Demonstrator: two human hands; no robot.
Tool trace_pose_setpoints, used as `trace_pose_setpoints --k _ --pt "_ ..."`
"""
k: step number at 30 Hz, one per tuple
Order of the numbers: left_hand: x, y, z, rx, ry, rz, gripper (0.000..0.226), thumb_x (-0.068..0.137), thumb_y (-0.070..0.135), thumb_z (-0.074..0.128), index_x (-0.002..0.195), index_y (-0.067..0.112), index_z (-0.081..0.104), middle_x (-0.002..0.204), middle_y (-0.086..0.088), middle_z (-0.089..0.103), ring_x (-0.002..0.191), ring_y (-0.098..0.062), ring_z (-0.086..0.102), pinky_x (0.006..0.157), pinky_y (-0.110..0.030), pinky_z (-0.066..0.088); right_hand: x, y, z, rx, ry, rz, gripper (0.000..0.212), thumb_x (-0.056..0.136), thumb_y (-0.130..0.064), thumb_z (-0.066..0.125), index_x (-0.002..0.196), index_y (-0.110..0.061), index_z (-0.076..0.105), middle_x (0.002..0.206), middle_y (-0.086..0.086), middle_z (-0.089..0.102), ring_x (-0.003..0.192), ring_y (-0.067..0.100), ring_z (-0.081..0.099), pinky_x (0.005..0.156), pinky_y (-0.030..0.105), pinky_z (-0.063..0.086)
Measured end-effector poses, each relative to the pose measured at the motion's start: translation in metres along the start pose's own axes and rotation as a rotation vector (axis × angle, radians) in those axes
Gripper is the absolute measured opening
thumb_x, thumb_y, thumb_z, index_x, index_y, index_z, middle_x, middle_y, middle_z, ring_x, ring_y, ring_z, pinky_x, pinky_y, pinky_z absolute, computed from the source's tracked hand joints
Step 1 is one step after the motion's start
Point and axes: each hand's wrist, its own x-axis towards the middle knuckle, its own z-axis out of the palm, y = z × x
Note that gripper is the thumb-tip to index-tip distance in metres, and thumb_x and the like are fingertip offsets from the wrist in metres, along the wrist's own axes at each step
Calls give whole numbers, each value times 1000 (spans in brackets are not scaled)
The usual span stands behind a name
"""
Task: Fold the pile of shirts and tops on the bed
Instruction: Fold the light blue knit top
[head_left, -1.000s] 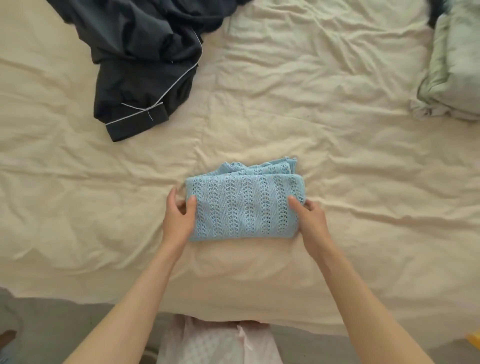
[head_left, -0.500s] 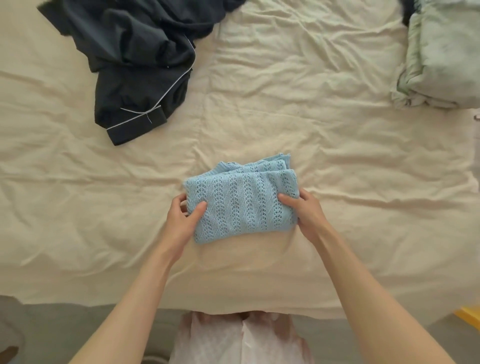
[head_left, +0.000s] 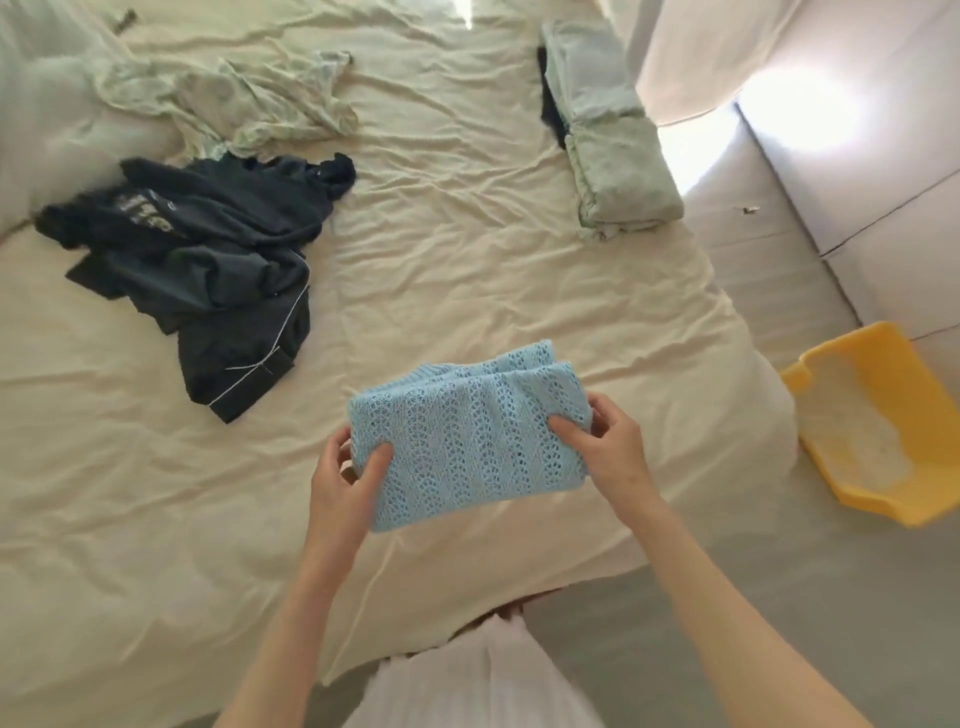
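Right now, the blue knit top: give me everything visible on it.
The blue knit top is pale blue with an openwork pattern in lengthwise stripes. It is folded into a compact, roughly rectangular bundle, and layered edges show at its far side. The left hand grips its left end, thumb on top; the right hand grips its right end. It sits tilted at the near edge of the bed; whether it rests on the sheet is unclear.

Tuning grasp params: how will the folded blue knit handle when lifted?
Likely floppy: the blue knit top bends between the left hand and right hand pinching its ends. Probably light, given the open lacy weave. Folded layers may slip apart.
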Motion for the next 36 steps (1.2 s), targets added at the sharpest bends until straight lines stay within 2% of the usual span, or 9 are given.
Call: trace_pose_setpoints --k 4,9,13,17,21,24,31,34,36 --pt "-26 52 34 -5 -118 114 28 83 21 69 101 32 52 93 3 59 81 -19 58 73 -37 50 -34 -29 -56 71 108 -64 20 80 -5 71 92 -19 61 88 0 68 72 3 64 63 19 52" --pt "-72 101 102 27 -285 220 45 60 51 67 100 35 53 96 2 61 81 -19 59 71 -39 51 -70 -43 -147 163 243 -90 20 81 -8 71 98 -15 63 95 7 69 85 19 65 72 31 56" --pt "-112 113 176 16 -352 270 34 69 39 64 101 38 53 103 2 61 82 -15 59 66 -26 50 -82 -36 -231 224 294 -94 24 81 -8 71 104 -14 63 102 10 69 93 23 66 77 37 55" --pt "-143 104 253 20 -343 257 49 65 49 68 109 33 55 106 0 62 86 -19 61 68 -29 51 -81 -20 -311 267 281 -77 22 82 -6 69 99 -18 64 100 8 70 92 24 67 80 43 55" --pt "-174 89 338 7 -338 233 27 87 23 66 111 28 54 102 0 61 89 -23 61 67 -29 50 -73 -5 -397 317 277 -24 24 80 -2 69 94 -20 65 93 5 71 84 22 68 77 40 56" --pt "-188 92 387 19 -344 205 28 84 29 68 109 30 54 102 -3 60 88 -22 62 68 -28 51 -62 -1 -450 317 266 -12 25 79 -1 69 94 -20 65 85 0 73 77 16 70 68 32 58" --pt "-157 126 491 35 -304 211 34 81 34 68 111 28 53 98 -2 60 83 -19 61 67 -29 50 12 -19 -532 359 243 17 27 77 -5 72 98 -20 65 103 9 70 94 28 67 85 47 54" --pt "-131 138 543 5 -285 201 28 88 23 64 112 27 51 99 -2 58 86 -19 60 68 -30 51 57 -36 -569 322 211 6 34 68 -19 80 99 -20 65 103 7 71 91 24 68 75 39 57" --pt "-115 149 578 -9 -284 175 25 90 19 61 112 26 51 97 -2 58 83 -18 61 69 -32 53 91 -51 -595 271 221 11 31 74 -11 75 103 -15 64 104 9 70 89 22 68 68 33 57"
